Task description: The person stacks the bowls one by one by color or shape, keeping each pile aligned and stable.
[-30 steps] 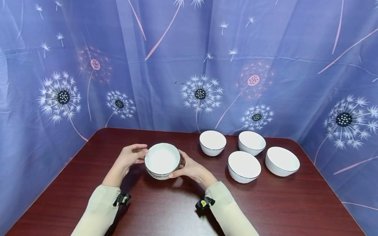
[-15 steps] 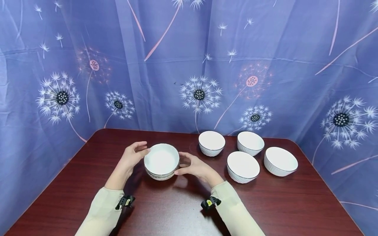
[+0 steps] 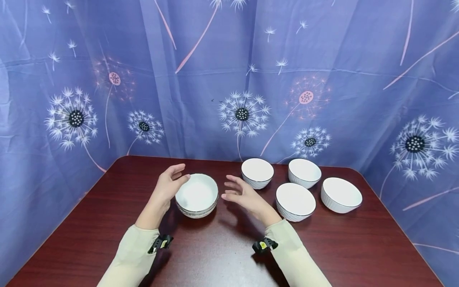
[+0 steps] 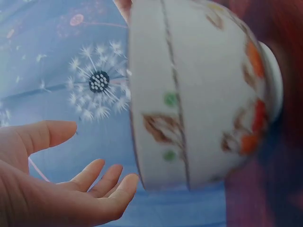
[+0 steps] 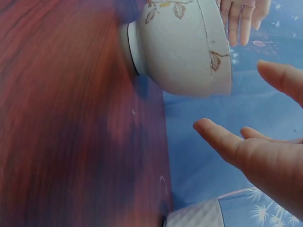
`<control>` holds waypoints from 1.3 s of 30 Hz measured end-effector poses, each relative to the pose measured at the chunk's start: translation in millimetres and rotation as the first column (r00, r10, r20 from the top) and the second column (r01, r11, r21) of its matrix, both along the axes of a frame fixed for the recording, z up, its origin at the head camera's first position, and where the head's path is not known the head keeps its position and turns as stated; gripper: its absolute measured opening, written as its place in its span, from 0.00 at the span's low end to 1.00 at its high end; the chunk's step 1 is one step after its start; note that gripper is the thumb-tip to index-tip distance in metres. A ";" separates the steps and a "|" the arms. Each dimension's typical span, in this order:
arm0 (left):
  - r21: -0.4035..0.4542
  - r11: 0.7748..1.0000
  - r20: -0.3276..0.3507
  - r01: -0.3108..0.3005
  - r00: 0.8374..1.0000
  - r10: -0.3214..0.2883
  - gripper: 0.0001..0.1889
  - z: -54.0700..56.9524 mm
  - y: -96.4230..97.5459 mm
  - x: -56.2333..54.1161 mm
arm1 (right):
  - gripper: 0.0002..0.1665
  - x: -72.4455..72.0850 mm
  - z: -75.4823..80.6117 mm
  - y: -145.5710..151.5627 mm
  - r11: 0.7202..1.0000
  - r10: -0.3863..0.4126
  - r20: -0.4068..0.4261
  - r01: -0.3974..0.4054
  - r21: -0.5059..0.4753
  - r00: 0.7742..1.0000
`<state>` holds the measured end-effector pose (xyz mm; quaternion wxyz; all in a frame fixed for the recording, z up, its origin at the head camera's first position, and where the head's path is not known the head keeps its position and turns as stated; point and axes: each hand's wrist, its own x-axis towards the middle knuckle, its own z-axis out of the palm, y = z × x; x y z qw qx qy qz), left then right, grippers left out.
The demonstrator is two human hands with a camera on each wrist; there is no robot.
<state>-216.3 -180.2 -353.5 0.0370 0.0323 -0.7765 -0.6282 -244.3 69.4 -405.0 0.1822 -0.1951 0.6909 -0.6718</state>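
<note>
Two nested white bowls (image 3: 197, 194) stand upright on the table, left of its middle. Brown leaves and orange-red flowers decorate the outer side of the stacked bowls (image 4: 213, 104) in the left wrist view. My left hand (image 3: 167, 191) hovers at their left rim, fingers loosely spread; its thumb overlaps the rim in the head view. The left wrist view shows that hand (image 4: 71, 189) holding nothing. To the right of the stack, my right hand (image 3: 247, 196) is raised off it with relaxed fingers. A gap separates that hand (image 5: 255, 146) from the bowls in the right wrist view.
Several white bowls with textured sides stand apart at the right: one at back centre (image 3: 257, 184), one behind right (image 3: 305, 181), one in front (image 3: 295, 217), one far right (image 3: 337, 205). Behind the dark red table (image 3: 215, 255) hangs a blue dandelion curtain (image 3: 201, 99).
My right hand has let go of the stacked bowls and drawn back to the right. My left hand has lifted and shifted slightly right. The stacked bowls stay in nearly the same place.
</note>
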 end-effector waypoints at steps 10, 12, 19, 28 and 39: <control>0.071 0.997 -0.033 0.039 0.999 -0.037 0.27 12.2 27.5 -0.3 | 0.38 1.8 10.3 16.1 0.996 -0.082 -0.065 0.079 -0.042 0.994; 0.088 0.995 -0.047 0.046 0.998 -0.042 0.27 14.7 33.8 -0.7 | 0.37 1.9 11.2 20.4 0.994 -0.102 -0.082 0.098 -0.049 0.991; 0.129 0.989 -0.082 0.070 0.995 -0.060 0.27 21.2 56.4 -4.1 | 0.36 2.6 14.9 36.2 0.983 -0.183 -0.114 0.178 -0.054 0.976; 0.145 0.986 -0.120 0.087 0.990 -0.070 0.27 26.7 86.4 -9.5 | 0.34 1.9 21.7 60.5 0.971 -0.241 -0.143 0.236 -0.049 0.960; 0.185 0.978 -0.090 0.101 0.992 -0.085 0.26 18.5 120.1 -19.2 | 0.35 2.8 23.0 99.6 0.955 -0.293 -0.161 0.295 -0.006 0.943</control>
